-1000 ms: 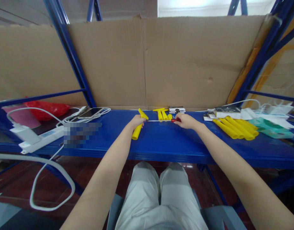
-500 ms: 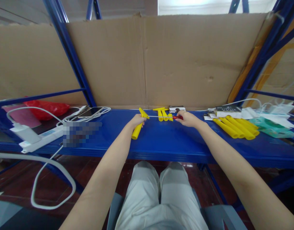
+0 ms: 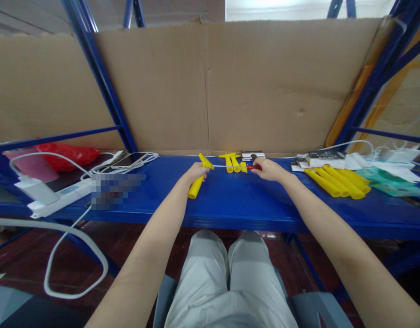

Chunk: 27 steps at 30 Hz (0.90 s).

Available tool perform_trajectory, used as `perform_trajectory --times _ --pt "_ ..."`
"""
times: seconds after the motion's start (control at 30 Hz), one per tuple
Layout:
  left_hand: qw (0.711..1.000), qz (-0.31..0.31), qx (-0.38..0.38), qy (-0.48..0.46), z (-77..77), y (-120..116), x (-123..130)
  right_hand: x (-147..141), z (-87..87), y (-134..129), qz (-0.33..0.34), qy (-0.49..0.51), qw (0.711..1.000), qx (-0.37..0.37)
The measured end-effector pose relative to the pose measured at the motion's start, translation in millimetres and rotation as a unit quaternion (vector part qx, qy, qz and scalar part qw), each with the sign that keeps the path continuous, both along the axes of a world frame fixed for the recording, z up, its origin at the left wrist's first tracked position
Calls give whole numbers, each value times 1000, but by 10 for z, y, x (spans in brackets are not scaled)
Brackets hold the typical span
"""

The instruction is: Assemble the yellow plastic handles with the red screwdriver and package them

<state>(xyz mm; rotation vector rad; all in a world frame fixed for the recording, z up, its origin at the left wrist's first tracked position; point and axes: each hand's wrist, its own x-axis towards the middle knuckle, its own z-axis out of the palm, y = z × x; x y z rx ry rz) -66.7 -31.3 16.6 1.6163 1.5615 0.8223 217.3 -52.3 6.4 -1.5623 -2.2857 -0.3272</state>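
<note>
My left hand (image 3: 197, 171) is closed around a yellow plastic piece with a tube-shaped handle (image 3: 195, 188), its flared head sticking out above the fingers. My right hand (image 3: 268, 169) is wrapped round the red handle of a screwdriver (image 3: 251, 167). The screwdriver's thin metal shaft points left, and its end meets the yellow piece near the head; the exact contact is too small to make out. Behind the shaft, on the blue tabletop (image 3: 237, 198), lie several smaller yellow pieces (image 3: 229, 162), some of them T-shaped.
Several yellow tubes (image 3: 338, 181) lie at the right beside a green plastic packet (image 3: 389, 182) and a black-and-white box (image 3: 326, 158). Small boxes (image 3: 252, 155) stand at the back. At left are a white power strip (image 3: 64, 197), cables and a red bag (image 3: 69, 155). Cardboard (image 3: 264, 86) walls the back.
</note>
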Motion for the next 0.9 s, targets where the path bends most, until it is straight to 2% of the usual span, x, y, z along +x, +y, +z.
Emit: perform_trajectory --times 0.27,0.6,0.9 --pt "1000 8 -3 -20 -52 89 -34 -21 11 -26 3 -13 1000 15" --pt "1000 -6 0 10 9 -14 7 -123 109 -133 -18 -82 996 36" --pt "999 -29 7 33 -45 31 2 -192 122 -192 -17 -133 988 72"
